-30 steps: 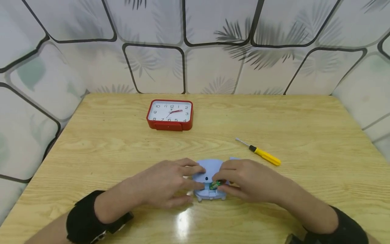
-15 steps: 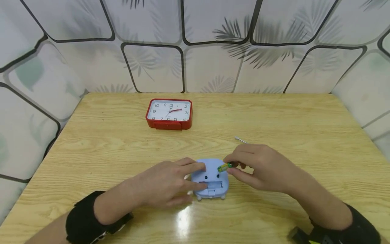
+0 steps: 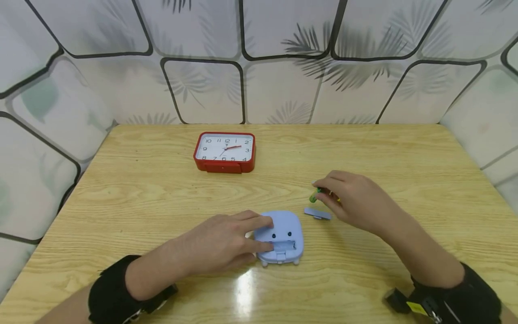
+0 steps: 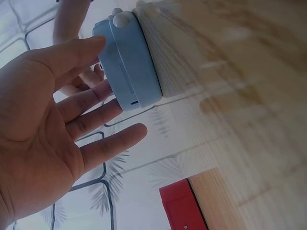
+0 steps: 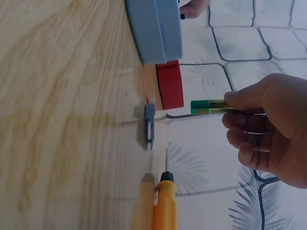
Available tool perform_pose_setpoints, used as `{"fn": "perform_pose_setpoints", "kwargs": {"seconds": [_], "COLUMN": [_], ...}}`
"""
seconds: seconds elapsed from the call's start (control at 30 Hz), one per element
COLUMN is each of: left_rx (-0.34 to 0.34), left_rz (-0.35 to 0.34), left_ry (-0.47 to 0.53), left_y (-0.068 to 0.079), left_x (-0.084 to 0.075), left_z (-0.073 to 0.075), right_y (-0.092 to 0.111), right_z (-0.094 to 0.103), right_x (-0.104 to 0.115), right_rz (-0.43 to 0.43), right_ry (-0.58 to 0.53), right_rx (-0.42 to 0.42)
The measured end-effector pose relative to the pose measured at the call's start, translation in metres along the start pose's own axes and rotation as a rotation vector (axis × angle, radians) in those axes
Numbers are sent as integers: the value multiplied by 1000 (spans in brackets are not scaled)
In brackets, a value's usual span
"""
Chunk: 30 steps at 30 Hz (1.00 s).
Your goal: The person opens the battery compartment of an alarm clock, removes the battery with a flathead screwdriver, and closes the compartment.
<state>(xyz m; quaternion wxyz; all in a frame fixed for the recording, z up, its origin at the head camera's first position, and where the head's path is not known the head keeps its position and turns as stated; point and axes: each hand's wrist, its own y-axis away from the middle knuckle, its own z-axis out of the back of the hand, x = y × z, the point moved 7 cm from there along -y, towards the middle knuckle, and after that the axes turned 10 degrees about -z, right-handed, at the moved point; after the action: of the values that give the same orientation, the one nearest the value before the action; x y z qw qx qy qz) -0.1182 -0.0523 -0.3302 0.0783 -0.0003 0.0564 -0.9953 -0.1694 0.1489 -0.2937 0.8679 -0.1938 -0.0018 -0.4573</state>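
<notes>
A small light blue device [image 3: 285, 223] with rounded corners, two dark round spots and little feet lies on the table. Its battery slot [image 3: 286, 245] is uncovered, with no battery showing in the visible part. Fingers of my left hand [image 3: 220, 243] rest on the device's left side, extended rather than curled, as the left wrist view also shows. To the upper right, my right hand [image 3: 358, 200] pinches a green battery [image 5: 207, 107] between thumb and fingers, above the table. Just below that hand lies a loose light blue battery cover [image 3: 317, 213].
A red alarm clock [image 3: 225, 150] lies face up farther back, left of the middle. Beside the cover is a yellow-handled screwdriver [image 5: 166, 203], mostly hidden behind my right hand in the head view. Patterned fabric walls [image 3: 279, 90] rise behind the wooden table [image 3: 162, 189].
My right hand has lifted the battery out of the device's slot and carried it up and to the right, past the cover. My left hand has stayed on the device.
</notes>
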Motion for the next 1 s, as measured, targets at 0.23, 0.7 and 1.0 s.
{"fn": "perform_pose_setpoints", "kwargs": {"seconds": [0.23,0.7,1.0], "left_rx": [11,45,33], "left_rz": [11,26,15], "left_ry": [15,35,35], "left_y": [-1,-1,0], "left_x": [0,1,0], "left_z": [1,0,0], "right_y": [1,2,1], "right_z": [-15,-26,-24], "right_x": [-15,-26,-22], "right_rz": [-89,-151,-114], "right_ry": [69,63,80], "right_rx": [146,273,227]}}
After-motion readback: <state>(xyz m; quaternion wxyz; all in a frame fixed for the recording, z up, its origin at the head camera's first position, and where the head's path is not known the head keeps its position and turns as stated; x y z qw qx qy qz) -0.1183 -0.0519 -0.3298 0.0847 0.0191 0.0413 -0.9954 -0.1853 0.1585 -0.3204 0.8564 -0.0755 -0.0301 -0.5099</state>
